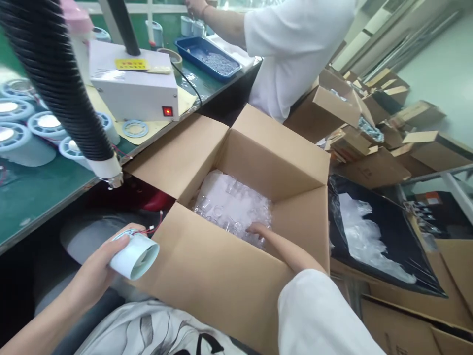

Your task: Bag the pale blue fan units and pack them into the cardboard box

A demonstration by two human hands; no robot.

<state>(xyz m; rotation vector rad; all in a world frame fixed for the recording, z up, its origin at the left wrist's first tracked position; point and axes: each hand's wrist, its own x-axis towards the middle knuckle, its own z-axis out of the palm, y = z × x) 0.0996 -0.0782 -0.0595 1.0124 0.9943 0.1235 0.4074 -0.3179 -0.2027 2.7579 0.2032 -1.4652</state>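
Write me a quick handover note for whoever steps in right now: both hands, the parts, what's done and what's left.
Left hand: holds a white round housing with red wires, beside the box.
Right hand: reaching into the open cardboard box, fingers on the bag of clear plastic parts.
Done: box open, housing in hand.
Left: no clear part lifted out yet. More white housings sit on the green bench.

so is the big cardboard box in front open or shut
Open. The cardboard box has its flaps folded outward, clear plastic parts show inside, and the right hand reaches into it.
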